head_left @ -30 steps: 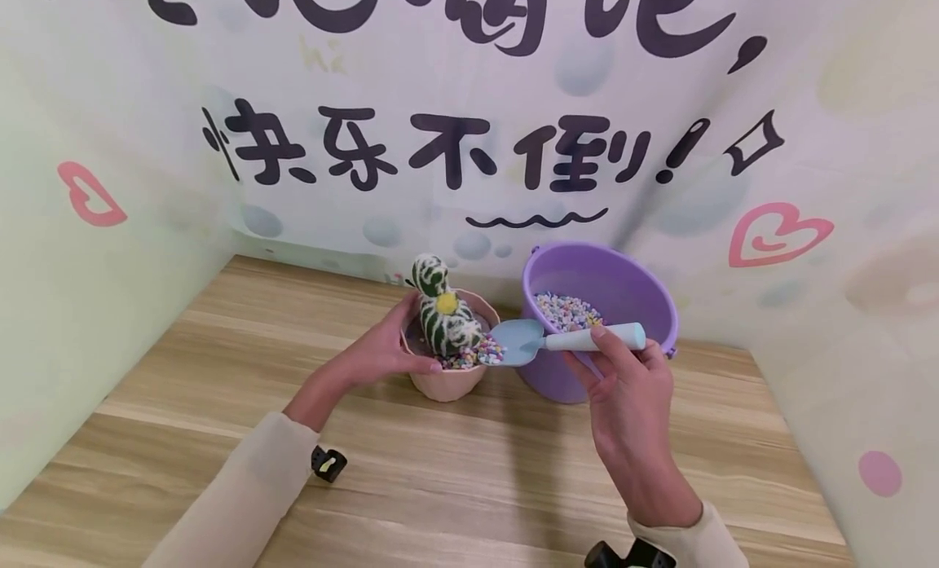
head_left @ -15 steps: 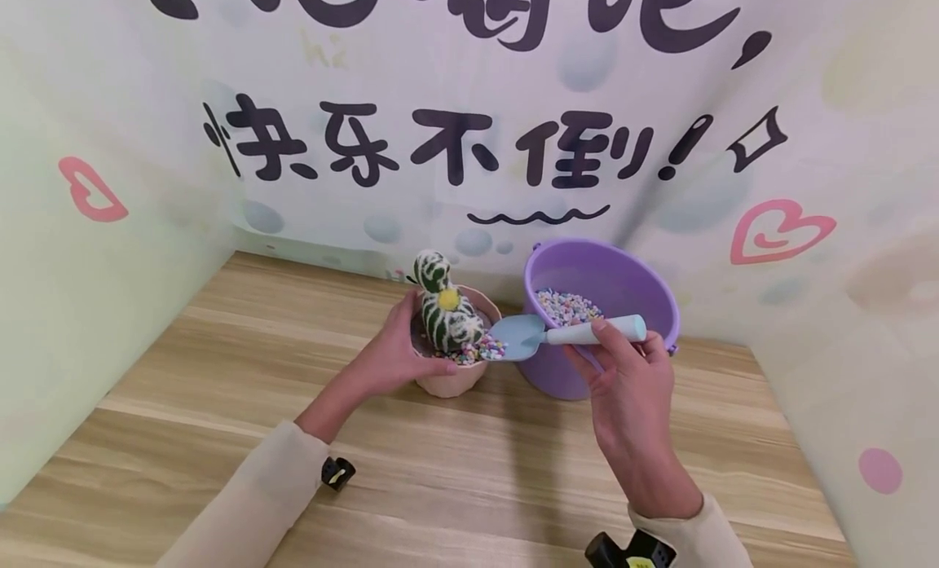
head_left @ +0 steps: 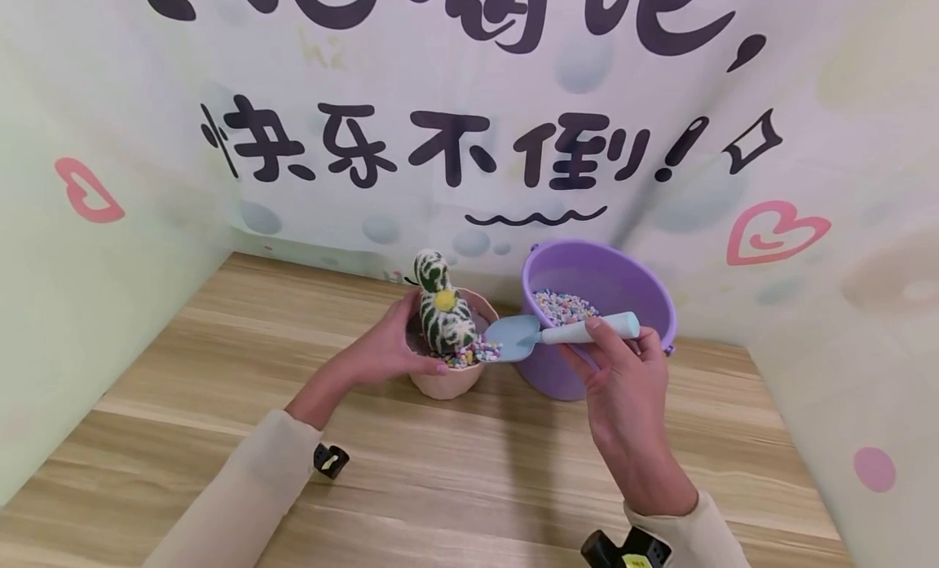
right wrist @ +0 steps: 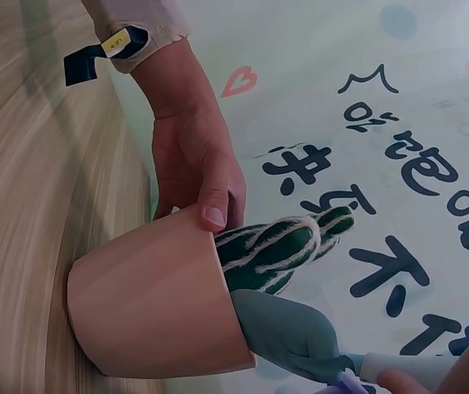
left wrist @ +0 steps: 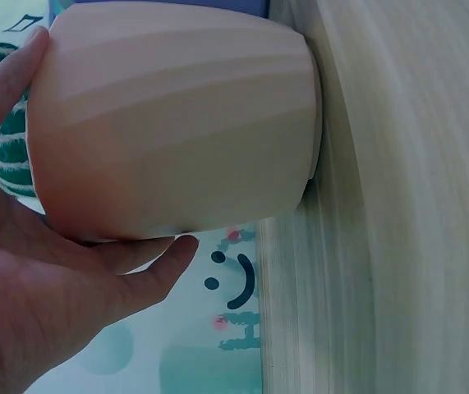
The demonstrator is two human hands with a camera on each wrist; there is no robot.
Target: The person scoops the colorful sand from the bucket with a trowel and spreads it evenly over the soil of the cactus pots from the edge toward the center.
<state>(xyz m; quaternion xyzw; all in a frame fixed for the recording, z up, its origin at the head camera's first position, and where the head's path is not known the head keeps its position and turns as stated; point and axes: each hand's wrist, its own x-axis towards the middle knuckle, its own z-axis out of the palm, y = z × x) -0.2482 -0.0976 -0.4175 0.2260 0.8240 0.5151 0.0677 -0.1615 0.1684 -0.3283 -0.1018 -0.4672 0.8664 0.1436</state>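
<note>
Pink pot (head_left: 447, 382) and pale blue trowel (head_left: 513, 340), one to each hand

Left hand (head_left: 389, 344): gripping the pot. Thumb laid along the near rim, fingers bent round the side; in the left wrist view the pot wall sits between thumb and fingers, the base on the wood-grain surface (head_left: 440, 486) beyond the fingertips.

Right hand (head_left: 627, 397): pinching the trowel by its white-blue handle, thumb above, fingers beneath. The blade reaches out from these fingers toward the left hand, its tip at the pot's rim just beside the left thumb.

Cactus (head_left: 443, 319): green with white stripes, one yellow flower; stands in the pot, between the left fingers and the trowel blade, rising above the left thumb.

Multicoloured beads (head_left: 462, 356): inside the pot and at the blade tip, close to the end of the left thumb.

Purple bucket (head_left: 550, 376): upright on the surface, just behind the right fingers, the trowel handle crossing in front; more small beads lie within.

Beige sleeves (head_left: 242, 486): one behind each hand, well back from the fingers.

Backdrop (head_left: 433, 63): white, black lettering, beyond both sets of fingers.
</note>
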